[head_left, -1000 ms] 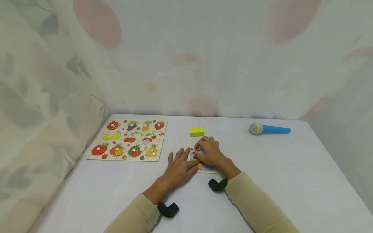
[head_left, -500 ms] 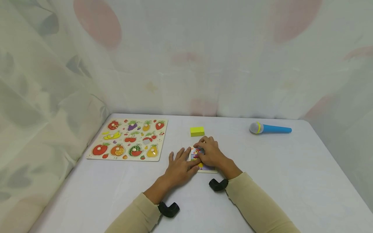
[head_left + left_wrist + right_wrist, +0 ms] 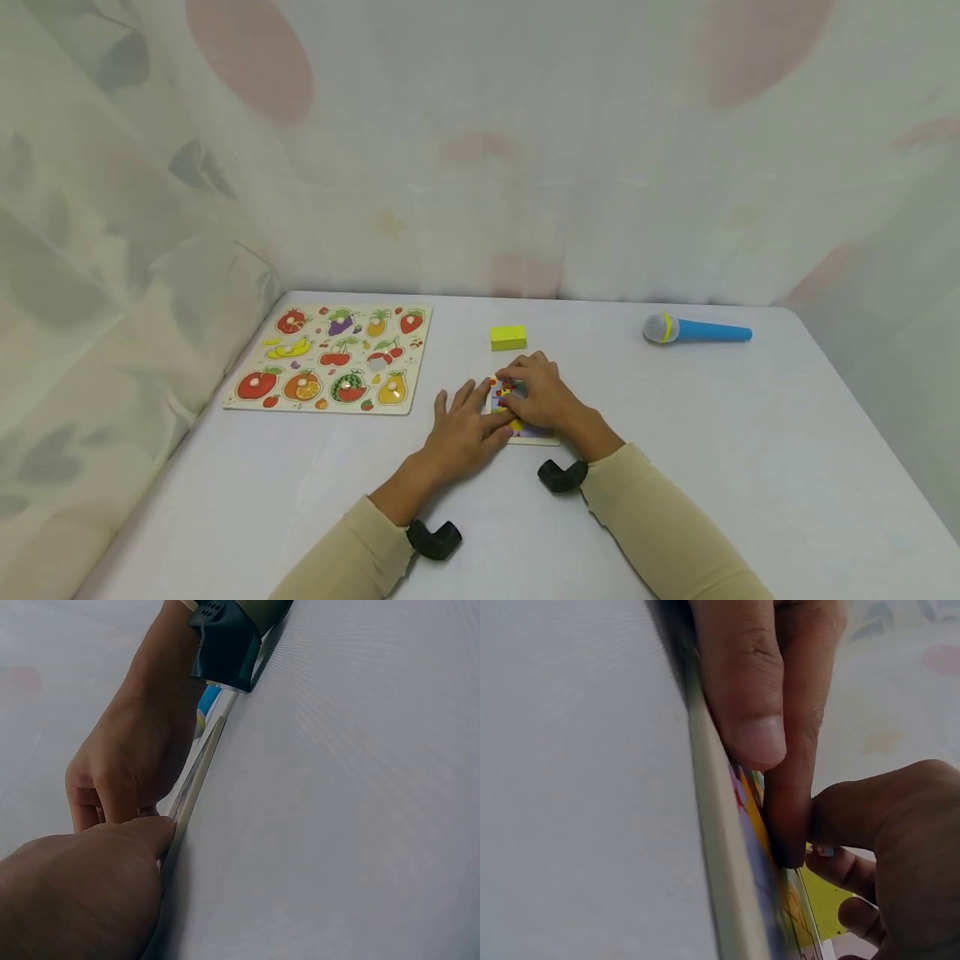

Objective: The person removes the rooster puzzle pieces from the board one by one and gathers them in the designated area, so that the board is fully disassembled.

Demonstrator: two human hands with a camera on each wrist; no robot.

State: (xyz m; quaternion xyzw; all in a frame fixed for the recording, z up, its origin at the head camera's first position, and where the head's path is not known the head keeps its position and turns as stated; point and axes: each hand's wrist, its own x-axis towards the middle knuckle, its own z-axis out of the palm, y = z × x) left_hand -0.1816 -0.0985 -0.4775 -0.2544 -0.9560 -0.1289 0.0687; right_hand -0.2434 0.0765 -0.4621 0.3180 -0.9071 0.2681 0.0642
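A small picture puzzle board (image 3: 542,439) lies on the table, colourful and pale-edged, partly covered by both hands. My left hand (image 3: 459,437) rests along its left side with fingers spread; the index finger lies across the picture and the thumb is at the near edge. My right hand (image 3: 542,392) is over the board's far part with curled fingers. In the right wrist view, the right thumb and a finger pinch a small colourful puzzle piece (image 3: 824,851), mostly hidden, beside the left index fingertip. The left wrist view shows the board's edge (image 3: 199,776) beneath the fingers.
A yellow block (image 3: 507,337) sits just beyond the hands. At the back left lies a fruit peg puzzle board (image 3: 415,367). A toy microphone (image 3: 705,332) with a blue handle lies at the back right. Printed curtains (image 3: 480,208) surround the white table (image 3: 697,417).
My right fingers have shifted slightly over the picture, and the coloured part showing beneath them differs. The left hand holds its place on the board.
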